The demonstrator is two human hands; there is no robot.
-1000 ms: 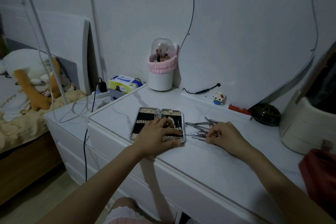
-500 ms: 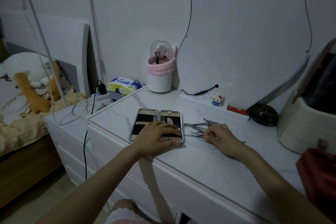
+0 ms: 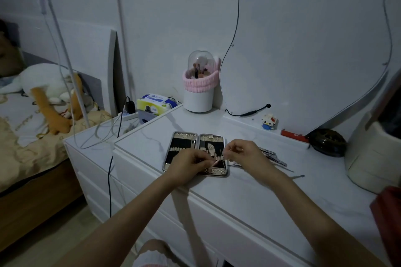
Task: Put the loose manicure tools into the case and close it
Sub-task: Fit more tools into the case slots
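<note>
Manicure case open on dresser, both hands' grip, left, right, pinching thin tool over it

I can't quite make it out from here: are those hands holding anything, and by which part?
Yes: a thin tool over the open case. The right hand pinches its upper end, the left hand its lower end.

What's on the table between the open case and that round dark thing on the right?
In the head view, loose metal tools lie between the case and the dark round object.
</note>
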